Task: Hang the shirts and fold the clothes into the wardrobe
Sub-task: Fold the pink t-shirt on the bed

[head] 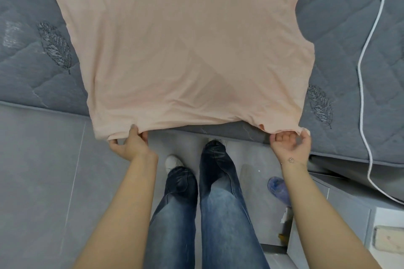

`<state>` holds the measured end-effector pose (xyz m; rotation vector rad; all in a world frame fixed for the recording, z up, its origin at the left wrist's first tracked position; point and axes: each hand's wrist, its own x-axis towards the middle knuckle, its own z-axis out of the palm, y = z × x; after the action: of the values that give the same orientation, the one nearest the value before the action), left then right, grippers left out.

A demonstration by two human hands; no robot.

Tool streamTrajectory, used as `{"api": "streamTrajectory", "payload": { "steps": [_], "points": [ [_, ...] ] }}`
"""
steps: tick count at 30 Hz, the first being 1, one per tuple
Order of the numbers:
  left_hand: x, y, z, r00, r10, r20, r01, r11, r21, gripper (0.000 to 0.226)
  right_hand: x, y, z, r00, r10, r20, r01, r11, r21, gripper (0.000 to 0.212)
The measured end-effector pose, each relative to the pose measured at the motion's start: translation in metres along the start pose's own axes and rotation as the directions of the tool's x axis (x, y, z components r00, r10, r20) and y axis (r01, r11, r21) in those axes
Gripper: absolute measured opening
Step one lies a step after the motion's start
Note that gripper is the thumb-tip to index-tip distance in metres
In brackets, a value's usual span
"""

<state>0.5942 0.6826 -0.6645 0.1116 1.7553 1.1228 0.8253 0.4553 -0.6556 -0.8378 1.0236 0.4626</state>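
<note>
Here each hand, left hand (129, 145) and right hand (291, 146), pinches the smooth peach shirt (181, 50).

So the shirt (185, 50) is spread across the mattress (32, 50), with its near edge hanging out past the mattress edge toward the person. The left hand (129, 146) has the near-left corner and the right hand (291, 146) has the near-right corner, both just in front of the mattress. Legs (207, 203) are on the floor (43, 170) between the two arms. A cable (365, 72) runs along the mattress off to the right of the shirt and drops over the edge. Something small sits on the floor (278, 189) just left of the right forearm, a slipper maybe, hard to tell. A low cabinet (349, 214) is at the bottom right, below the mattress corner.
</note>
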Motion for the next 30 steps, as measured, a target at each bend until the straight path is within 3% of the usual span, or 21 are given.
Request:
{"api": "streamTrajectory", "payload": {
  "steps": [3,6,10,15,18,25,27,30],
  "points": [
    [-0.003,0.013,0.017,0.997,0.050,0.055,-0.050,0.999,-0.005,0.068,-0.017,-0.024,0.048,0.956,-0.021,0.292,0.000,0.997,0.071,0.011],
    [-0.002,0.026,0.036,0.989,0.099,0.110,-0.098,0.995,-0.015,0.072,-0.019,-0.034,0.108,0.900,-0.033,0.434,0.048,0.999,-0.022,0.014],
    [0.005,0.038,0.066,0.987,0.128,0.097,-0.128,0.992,-0.013,0.074,0.002,-0.026,0.185,0.890,-0.010,0.456,0.127,0.966,-0.227,0.010],
    [0.026,0.043,0.105,0.993,0.097,-0.069,-0.098,0.995,-0.007,0.081,0.037,-0.005,0.261,0.865,0.118,0.488,0.133,0.884,-0.449,0.007],
    [0.035,0.042,0.124,0.979,0.102,-0.176,-0.081,0.989,0.124,0.082,0.057,0.012,0.291,0.867,0.184,0.463,0.127,0.817,-0.562,0.008],
    [0.057,0.036,0.151,0.966,0.122,-0.229,-0.081,0.980,0.181,0.085,0.089,0.037,0.331,0.868,0.266,0.419,0.132,0.690,-0.712,0.012],
    [0.062,0.038,0.150,0.974,0.095,-0.205,-0.058,0.982,0.182,0.086,0.095,0.043,0.336,0.865,0.288,0.410,0.141,0.645,-0.751,0.008],
    [0.068,0.041,0.144,0.999,0.037,0.008,-0.038,0.957,0.289,0.082,0.101,0.050,0.333,0.889,0.248,0.385,0.180,0.584,-0.791,0.010]
  ]
}}
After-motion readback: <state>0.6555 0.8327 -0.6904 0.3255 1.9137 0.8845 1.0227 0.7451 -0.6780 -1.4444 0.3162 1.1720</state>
